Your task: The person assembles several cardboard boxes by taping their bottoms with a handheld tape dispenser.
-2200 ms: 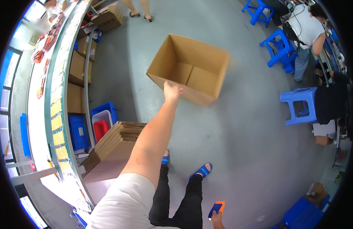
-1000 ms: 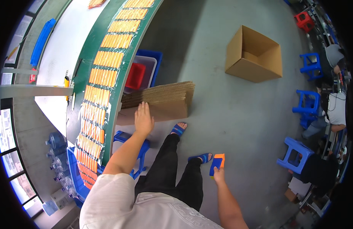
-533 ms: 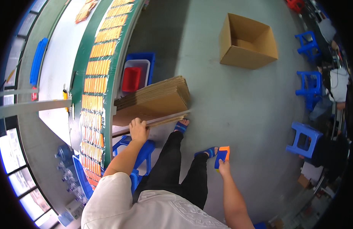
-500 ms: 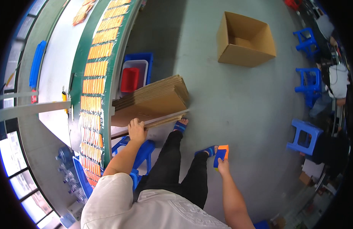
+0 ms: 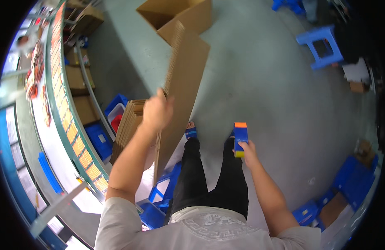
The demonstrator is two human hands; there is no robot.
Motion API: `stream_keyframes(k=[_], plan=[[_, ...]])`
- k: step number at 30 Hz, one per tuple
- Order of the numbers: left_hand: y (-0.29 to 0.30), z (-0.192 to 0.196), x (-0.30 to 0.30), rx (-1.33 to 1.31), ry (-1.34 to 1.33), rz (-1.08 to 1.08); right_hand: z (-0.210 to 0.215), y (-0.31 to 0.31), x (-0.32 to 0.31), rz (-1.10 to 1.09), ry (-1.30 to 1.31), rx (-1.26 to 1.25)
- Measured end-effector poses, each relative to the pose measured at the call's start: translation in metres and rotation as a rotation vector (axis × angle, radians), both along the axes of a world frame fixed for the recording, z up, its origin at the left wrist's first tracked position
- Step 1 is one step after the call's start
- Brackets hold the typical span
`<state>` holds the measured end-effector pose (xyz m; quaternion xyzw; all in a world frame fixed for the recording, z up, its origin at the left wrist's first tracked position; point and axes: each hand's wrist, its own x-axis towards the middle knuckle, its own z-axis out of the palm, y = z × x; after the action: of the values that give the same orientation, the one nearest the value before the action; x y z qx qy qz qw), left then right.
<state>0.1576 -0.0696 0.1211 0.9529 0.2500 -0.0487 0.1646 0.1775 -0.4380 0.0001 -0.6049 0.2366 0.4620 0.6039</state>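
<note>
My left hand (image 5: 158,111) is closed on the near-left edge of a brown flattened carton (image 5: 186,75), which stands tilted in front of my left leg with its far end raised. Behind that arm, a stack of more flattened cartons (image 5: 128,129) leans beside the long table. In my right hand (image 5: 249,153) is a small blue block-shaped tool (image 5: 241,133) with an orange far end and a yellow near end. The fingers wrap round its side, the thumb across it. An open cardboard box (image 5: 196,21) lies on the floor ahead, partly behind the raised carton.
Along the left runs a long table (image 5: 65,112) bearing rows of orange packs. Below it are a blue crate (image 5: 98,141) and a red bin (image 5: 116,121). A blue stool (image 5: 171,179) is by my left leg, another blue stool (image 5: 321,46) at far right. Blue containers (image 5: 355,179) sit lower right.
My left hand has lifted a flattened carton up and away from the stack. My view has turned left, and the blue tool is now held upright in front of my right leg.
</note>
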Motion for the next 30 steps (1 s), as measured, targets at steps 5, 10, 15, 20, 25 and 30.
stream_keyframes(k=[5, 10, 15, 20, 25, 30], plan=[[-0.024, 0.046, 0.131, -0.127, -0.159, 0.055, -0.004, -0.008, 0.023, -0.136, -0.029, 0.155], [-0.041, 0.039, 0.204, -0.101, -0.007, 0.065, 0.008, -0.018, 0.043, -0.226, -0.182, 0.147], [-0.083, -0.061, 0.245, -0.194, 0.173, 0.136, -0.033, -0.039, 0.022, -0.041, -0.39, -0.097], [-0.143, -0.174, 0.182, -0.461, -0.006, 0.204, -0.02, -0.034, -0.003, 0.439, -0.672, -0.392], [-0.179, -0.182, 0.183, -0.707, -0.191, 0.392, -0.03, -0.023, -0.033, 0.515, -0.726, -0.391], [-0.181, -0.185, 0.188, -1.074, -0.317, 0.534, -0.045, -0.027, -0.036, 0.452, -0.439, -0.38]])
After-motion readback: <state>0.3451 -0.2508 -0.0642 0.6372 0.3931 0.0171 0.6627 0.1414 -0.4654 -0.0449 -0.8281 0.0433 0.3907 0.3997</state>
